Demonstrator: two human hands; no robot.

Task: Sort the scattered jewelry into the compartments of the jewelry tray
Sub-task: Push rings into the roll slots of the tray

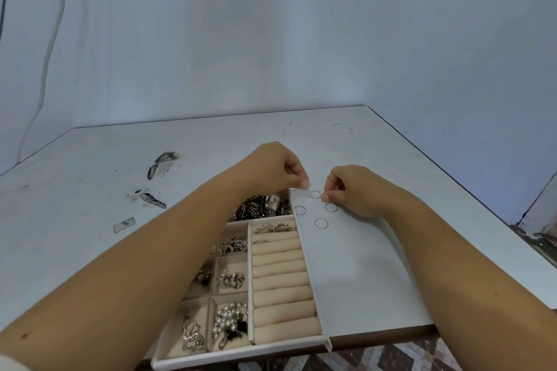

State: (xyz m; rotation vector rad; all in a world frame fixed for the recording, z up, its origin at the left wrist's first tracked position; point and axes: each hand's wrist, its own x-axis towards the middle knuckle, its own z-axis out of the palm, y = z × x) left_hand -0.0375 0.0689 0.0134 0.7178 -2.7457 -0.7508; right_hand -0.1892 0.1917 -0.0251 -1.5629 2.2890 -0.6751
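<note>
Left grip [280, 172] pinches hoop [306, 186] beside tray [313, 280] corner; right grip [349, 190] pinches neighbouring hoop [315, 194]; table [443, 179] edge well right.

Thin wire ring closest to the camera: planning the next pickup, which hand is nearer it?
Right. The right hand sits just beyond that thin wire ring, slightly rightward; the left hand pinches another ring farther back.

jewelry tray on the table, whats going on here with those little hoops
A person is sorting jewelry. The left hand pinches a thin wire hoop just right of the jewelry tray. The right hand touches the edge of a second hoop, grip unclear. More hoops lie loose on the white table. Several tray compartments already hold pieces.
</note>
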